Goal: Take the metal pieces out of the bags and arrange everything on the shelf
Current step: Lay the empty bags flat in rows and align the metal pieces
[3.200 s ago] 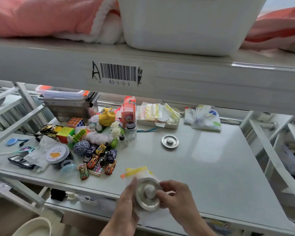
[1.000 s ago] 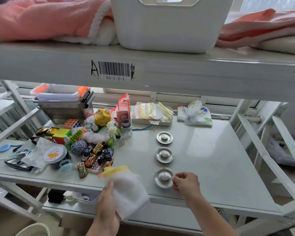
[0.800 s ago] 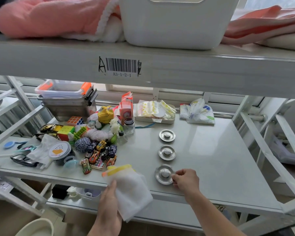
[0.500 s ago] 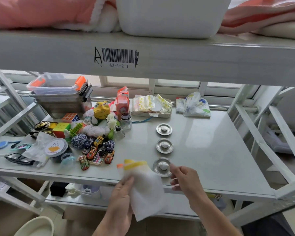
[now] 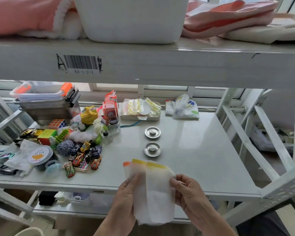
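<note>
Barcode label [image 5: 82,64] on upper shelf beam [image 5: 177,65]: "A3-1-2-1", blurred; handwritten "A" at left.

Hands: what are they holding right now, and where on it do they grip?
Both hold the white bags. The left hand pinches the left edge, the right hand the right edge, just below the yellow strip at the top.

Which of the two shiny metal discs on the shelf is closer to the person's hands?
The nearer metal disc, just beyond the white bag held in both hands. The other disc lies farther back, toward the packets.
</note>
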`<state>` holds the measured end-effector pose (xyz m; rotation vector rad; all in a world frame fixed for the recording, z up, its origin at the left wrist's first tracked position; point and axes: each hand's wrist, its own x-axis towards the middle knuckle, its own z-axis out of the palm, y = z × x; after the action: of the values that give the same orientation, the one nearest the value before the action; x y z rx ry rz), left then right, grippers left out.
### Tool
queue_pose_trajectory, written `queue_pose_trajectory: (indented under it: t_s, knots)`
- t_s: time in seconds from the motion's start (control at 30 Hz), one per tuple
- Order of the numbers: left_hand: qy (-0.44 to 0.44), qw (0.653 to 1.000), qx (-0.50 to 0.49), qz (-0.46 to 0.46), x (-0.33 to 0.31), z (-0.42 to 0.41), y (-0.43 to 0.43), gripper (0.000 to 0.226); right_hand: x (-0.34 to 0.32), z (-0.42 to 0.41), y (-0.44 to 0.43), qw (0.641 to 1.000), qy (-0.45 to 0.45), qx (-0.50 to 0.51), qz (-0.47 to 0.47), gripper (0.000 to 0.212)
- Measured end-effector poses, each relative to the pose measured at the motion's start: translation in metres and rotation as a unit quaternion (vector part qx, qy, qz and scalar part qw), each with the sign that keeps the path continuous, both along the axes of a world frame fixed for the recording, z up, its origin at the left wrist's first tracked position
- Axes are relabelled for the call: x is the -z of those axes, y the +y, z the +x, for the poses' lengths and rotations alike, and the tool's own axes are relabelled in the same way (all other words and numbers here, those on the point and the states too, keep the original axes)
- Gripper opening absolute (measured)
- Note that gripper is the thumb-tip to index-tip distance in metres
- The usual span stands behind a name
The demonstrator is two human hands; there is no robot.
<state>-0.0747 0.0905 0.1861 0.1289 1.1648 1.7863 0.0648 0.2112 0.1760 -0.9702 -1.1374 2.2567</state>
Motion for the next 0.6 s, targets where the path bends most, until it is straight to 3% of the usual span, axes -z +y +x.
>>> queue_pose_trajectory:
  t_s: [0.1, 0.33, 0.53, 0.6]
  knots:
    - [0.0, 0.999, -0.045, -0.014, 0.005, 0.004, 0.012, 0.022, 0.0, 0.007, 0.029, 0.998, -0.031, 0.048, 0.015, 0.002]
    - [-0.062, 0.987, -0.145, -0.034, 0.014, 0.0, 0.024, 0.021, 0.001, -0.012, 0.154, 0.982, -0.1, 0.105, 0.125, 0.012]
    - [-0.012, 0.976, -0.186, -0.114, 0.021, -0.003, 0.02, 0.024, 0.019, -0.063, 0.24, 0.972, -0.137, 0.097, 0.163, 0.004]
    - [-0.007, 0.968, -0.214, -0.134, 0.02, -0.002, 0.018, 0.018, 0.042, -0.068, 0.256, 0.96, -0.217, 0.079, 0.156, 0.02]
